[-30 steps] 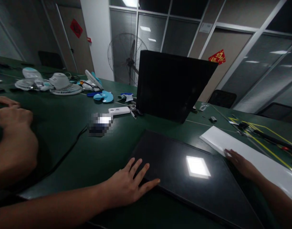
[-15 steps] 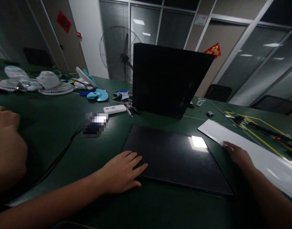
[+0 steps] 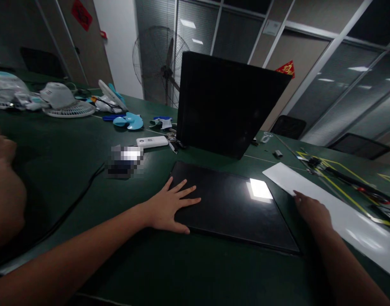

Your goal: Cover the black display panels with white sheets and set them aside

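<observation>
A flat black screen panel [image 3: 233, 212] with a glossy face lies on the green table, a ceiling light reflected near its far right corner. My left hand [image 3: 171, 206] rests on its left end, palm down with the fingers spread wide. To the right, my right hand [image 3: 312, 210] has its fingers closed at the near edge of a long white sheet [image 3: 344, 216]. How the fingertips grip that edge is partly hidden. Behind the panel stands a larger black rectangular board or screen [image 3: 230, 104], tilted.
Another person's hand [image 3: 4, 187] is at the left edge. A white stick-shaped device [image 3: 152, 142], a pixelated object [image 3: 125, 161] with a cable, blue fan blades [image 3: 128, 121] and white fan parts [image 3: 67, 106] lie at left. Yellow strips and black rods [image 3: 351, 178] lie at right.
My left hand has slid up the panel and spread its fingers. The panel has shifted slightly left, and my right hand and the white sheet have moved slightly left in view.
</observation>
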`<action>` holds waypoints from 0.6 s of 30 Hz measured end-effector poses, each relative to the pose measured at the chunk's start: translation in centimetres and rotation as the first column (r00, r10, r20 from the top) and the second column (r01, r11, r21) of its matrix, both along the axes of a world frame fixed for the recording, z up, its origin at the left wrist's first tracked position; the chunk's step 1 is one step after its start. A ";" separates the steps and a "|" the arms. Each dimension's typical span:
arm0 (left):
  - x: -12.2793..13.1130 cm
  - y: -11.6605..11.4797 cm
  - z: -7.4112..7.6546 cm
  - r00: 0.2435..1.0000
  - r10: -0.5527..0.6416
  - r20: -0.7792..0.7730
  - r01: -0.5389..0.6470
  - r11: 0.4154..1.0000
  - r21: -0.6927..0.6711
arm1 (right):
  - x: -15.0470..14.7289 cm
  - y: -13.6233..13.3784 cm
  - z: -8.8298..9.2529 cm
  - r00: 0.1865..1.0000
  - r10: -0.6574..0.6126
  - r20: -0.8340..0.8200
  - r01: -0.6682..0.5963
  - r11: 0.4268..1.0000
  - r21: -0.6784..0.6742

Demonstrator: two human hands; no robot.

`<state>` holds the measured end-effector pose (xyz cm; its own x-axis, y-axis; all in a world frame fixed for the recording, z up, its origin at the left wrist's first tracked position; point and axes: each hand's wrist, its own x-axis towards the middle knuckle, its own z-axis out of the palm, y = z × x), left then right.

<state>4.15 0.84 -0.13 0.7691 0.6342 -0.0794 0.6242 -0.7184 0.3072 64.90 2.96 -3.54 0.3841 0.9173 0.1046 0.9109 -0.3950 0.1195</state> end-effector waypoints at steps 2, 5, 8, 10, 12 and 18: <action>-0.4 0.8 -0.3 1.000 0.004 0.015 -0.004 1.000 0.019 | -0.4 -0.1 0.1 1.000 -0.007 0.031 0.008 1.000 -0.009; -1.0 2.0 -0.4 0.999 0.017 0.032 -0.018 0.999 0.029 | -0.5 -0.1 -0.2 1.000 -0.009 0.012 0.008 0.999 0.033; -1.4 2.7 -0.2 0.999 0.018 0.033 -0.019 1.000 0.021 | -0.1 0.3 -0.8 0.997 0.064 -0.042 -0.058 0.989 0.133; -1.5 3.0 -0.2 0.999 0.011 0.043 -0.012 1.000 0.025 | 0.2 0.5 -1.1 0.993 0.066 -0.102 -0.051 0.988 0.149; -1.5 3.0 -0.4 0.997 0.020 0.070 -0.023 0.999 0.045 | 0.3 0.8 -1.1 0.986 0.018 -0.166 -0.002 0.995 0.101; -1.9 3.3 -1.4 0.986 0.115 0.123 -0.125 0.989 0.073 | -0.1 0.9 -0.9 0.999 0.028 -0.041 -0.028 1.000 -0.005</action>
